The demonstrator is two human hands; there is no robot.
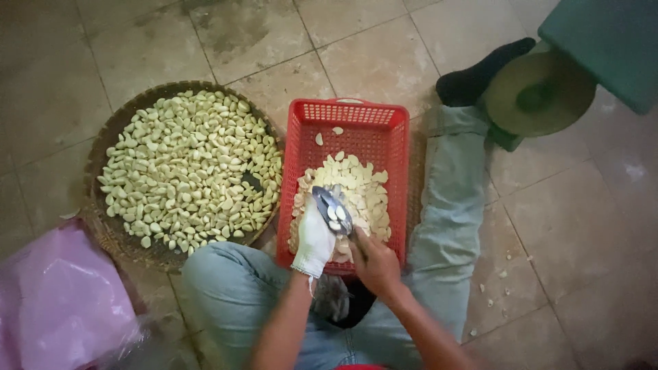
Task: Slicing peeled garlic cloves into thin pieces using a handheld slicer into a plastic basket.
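From the head camera, the person sat on a tiled floor (384,62) with legs in light blue jeans (449,205) spread around a red plastic basket (356,120). The left hand (314,240), in a white glove, was curled shut over the basket's near end, though what it gripped beneath the blade could not be told. The right hand (373,264), bare, was closed around the handle of a knife (332,209), whose blade lay across the gloved fingers with a few pale slices stuck to it. Sliced garlic (360,188) lay heaped in the near half of the basket, directly under both hands, with two stray slices on the mesh farther back.

Just to the left of the basket, touching its side, sat a round woven tray (103,140) spread with peeled whole garlic cloves (188,168). A pink plastic bag (62,301) lay at the lower left, near the tray's edge. Beyond the person's right foot in a black sock (480,72) stood a green weighing scale (541,96) with a round pan. Small garlic scraps (497,284) dotted the floor to the right of the leg.
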